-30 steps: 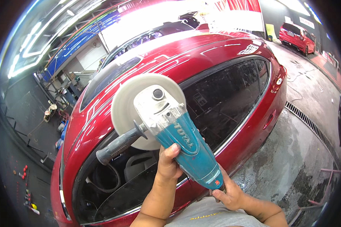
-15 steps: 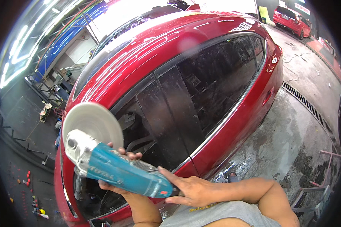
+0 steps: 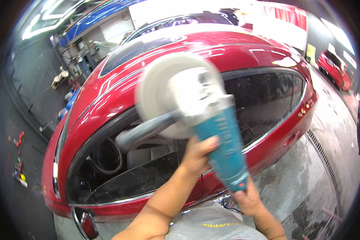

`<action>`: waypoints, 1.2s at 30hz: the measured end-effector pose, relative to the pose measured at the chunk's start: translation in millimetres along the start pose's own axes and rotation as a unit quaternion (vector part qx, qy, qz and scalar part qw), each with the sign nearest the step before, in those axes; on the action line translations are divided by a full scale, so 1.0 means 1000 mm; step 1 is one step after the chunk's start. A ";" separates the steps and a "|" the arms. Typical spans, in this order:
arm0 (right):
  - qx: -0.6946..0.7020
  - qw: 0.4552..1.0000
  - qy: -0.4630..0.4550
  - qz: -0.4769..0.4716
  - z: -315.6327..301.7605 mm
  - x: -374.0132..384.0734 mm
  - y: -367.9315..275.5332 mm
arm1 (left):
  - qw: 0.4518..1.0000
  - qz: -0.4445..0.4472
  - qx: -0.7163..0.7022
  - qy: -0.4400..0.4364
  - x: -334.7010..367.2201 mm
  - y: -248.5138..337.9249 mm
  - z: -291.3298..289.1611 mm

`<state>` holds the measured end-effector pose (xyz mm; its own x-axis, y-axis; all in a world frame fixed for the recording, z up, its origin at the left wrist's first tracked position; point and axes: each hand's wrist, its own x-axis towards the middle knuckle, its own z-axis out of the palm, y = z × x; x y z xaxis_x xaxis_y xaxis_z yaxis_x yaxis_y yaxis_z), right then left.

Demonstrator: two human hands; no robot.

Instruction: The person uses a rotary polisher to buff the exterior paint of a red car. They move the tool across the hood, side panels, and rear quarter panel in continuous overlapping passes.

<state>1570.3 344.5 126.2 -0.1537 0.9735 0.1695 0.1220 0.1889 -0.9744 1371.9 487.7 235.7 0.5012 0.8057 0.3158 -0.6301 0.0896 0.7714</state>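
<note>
**Polisher raised over the red car's side**

The fingers of the left hand [image 3: 198, 154] were curled around the front of the teal body of the polisher [image 3: 212, 128], near the centre of the frame, thumb up against the casing. The right hand [image 3: 246, 198] gripped the tail end of the same tool lower down and right of centre, its fingers wrapped under the housing so that only the knuckles showed. Motion blur softened both grips, yet each hand was plainly closed on the machine.

The polisher sat in mid-air at the middle of the frame, tilted, with its pale round pad [image 3: 164, 90] toward the upper left and a grey side handle [image 3: 146, 130] jutting left, ungripped. The pad appeared to be off the paint, so this looked like the carrying or positioning step rather than polishing. Bringing the pad flat onto a panel would call for a steady, level lowering.

Behind the tool lay the red car [image 3: 108, 100], its front window [image 3: 120, 180] partly lowered at lower left, with the window's edge and frame close under the handle. Open wet concrete floor [image 3: 308, 188] spread to the right, crossed by a drain grate [image 3: 328, 164]; small tools littered the far left floor.
</note>
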 end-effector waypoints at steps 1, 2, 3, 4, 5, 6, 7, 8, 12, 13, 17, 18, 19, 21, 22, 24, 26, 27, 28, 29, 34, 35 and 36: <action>0.027 0.999 0.032 0.001 -0.010 -0.003 0.009 | 0.999 -0.030 0.017 -0.024 0.018 -0.006 0.002; 0.051 0.997 0.048 0.028 -0.021 -0.005 0.005 | 0.998 -0.029 0.030 -0.039 0.037 -0.015 0.010; 0.078 0.993 0.083 0.034 -0.027 -0.008 -0.002 | 0.997 -0.033 0.040 -0.059 0.058 -0.029 0.020; 0.106 0.987 0.117 0.038 -0.033 -0.011 -0.009 | 0.997 -0.020 0.029 -0.074 0.072 -0.040 0.033; 0.135 0.977 0.156 0.046 -0.037 -0.014 -0.010 | 0.996 -0.013 0.017 -0.091 0.083 -0.050 0.043; 0.130 0.977 0.161 0.042 -0.037 -0.012 -0.009 | 0.995 -0.023 0.005 -0.097 0.086 -0.051 0.046; 0.128 0.978 0.160 0.035 -0.033 -0.008 -0.007 | 0.995 -0.028 -0.002 -0.100 0.082 -0.044 0.043; 0.126 0.976 0.174 0.031 -0.030 -0.008 -0.006 | 0.995 -0.026 -0.004 -0.092 0.077 -0.039 0.041; 0.049 0.993 0.106 0.014 -0.007 -0.007 -0.013 | 1.000 0.009 0.009 0.018 0.022 -0.011 0.029; 0.034 0.997 0.069 0.011 0.004 -0.004 -0.017 | 0.999 0.025 0.008 0.025 0.003 0.001 0.017; -0.065 0.997 -0.051 -0.005 0.040 0.001 -0.030 | 0.993 0.097 -0.042 0.053 -0.074 0.039 -0.026; -0.070 0.994 -0.079 0.008 0.060 0.005 -0.053 | 0.988 0.123 -0.058 0.068 -0.095 0.048 -0.036; -0.077 0.991 -0.106 0.019 0.078 0.013 -0.071 | 0.988 0.131 -0.059 0.056 -0.116 0.054 -0.052; -0.154 0.963 -0.218 -0.031 0.102 0.030 -0.083 | 0.975 0.198 -0.060 0.086 -0.155 0.070 -0.070; -0.176 0.948 -0.263 -0.034 0.117 0.037 -0.090 | 0.966 0.225 -0.095 0.083 -0.172 0.077 -0.079; -0.205 0.915 -0.348 -0.026 0.153 0.055 -0.108 | 0.944 0.307 -0.092 0.076 -0.208 0.090 -0.109; -0.213 0.896 -0.386 -0.063 0.190 0.065 -0.116 | 0.915 0.374 -0.116 0.094 -0.237 0.105 -0.125; -0.216 0.885 -0.403 -0.082 0.208 0.068 -0.116 | 0.906 0.390 -0.110 0.125 -0.253 0.116 -0.134; -0.220 0.879 -0.403 -0.128 0.226 0.071 -0.116 | 0.895 0.411 -0.104 0.135 -0.266 0.127 -0.142; -0.222 0.872 -0.412 -0.147 0.242 0.074 -0.116 | 0.883 0.435 -0.099 0.146 -0.279 0.138 -0.150; -0.218 0.847 -0.446 -0.191 0.282 0.085 -0.129 | 0.875 0.472 -0.087 0.068 -0.323 0.168 -0.180; -0.214 0.848 -0.448 -0.188 0.285 0.085 -0.131 | 0.876 0.470 -0.086 0.069 -0.322 0.167 -0.180; -0.224 0.855 -0.423 -0.199 0.283 0.083 -0.127 | 0.878 0.467 -0.086 0.070 -0.318 0.162 -0.179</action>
<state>1264.5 365.3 222.3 -0.9015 0.4149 0.1230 0.2296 0.6994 -0.6768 1004.3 351.2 161.8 -0.3503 0.6379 0.6859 -0.8135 -0.5702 0.1148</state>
